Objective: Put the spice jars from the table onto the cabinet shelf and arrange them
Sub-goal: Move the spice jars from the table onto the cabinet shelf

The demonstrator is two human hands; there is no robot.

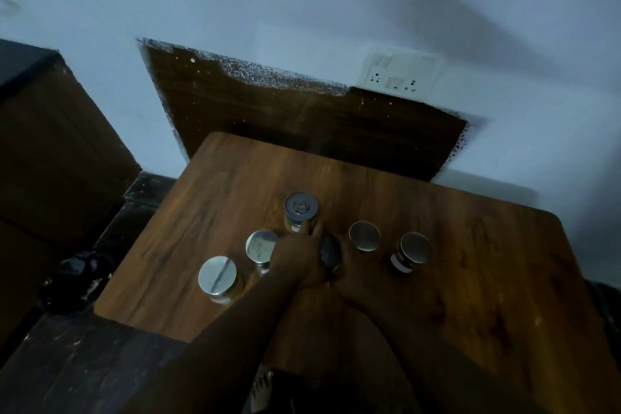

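Several spice jars with silver lids stand on the wooden table (470, 279): a tall jar (301, 208) at the back, two on the left (261, 245) (217, 274) and two on the right (364, 235) (415, 247). Between them sits a dark-lidded jar (329, 250). My left hand (295, 259) and my right hand (351, 267) meet around it, one on each side, with fingers curled against it. The left hand's fingertips reach up beside the base of the tall jar. The light is dim and the finger details are hard to see.
A dark brown cabinet (50, 144) stands to the left of the table. A brown wall panel (268, 118) and a white socket plate (400, 74) are behind the table. A dark bundle (77, 276) lies on the floor at the table's left corner.
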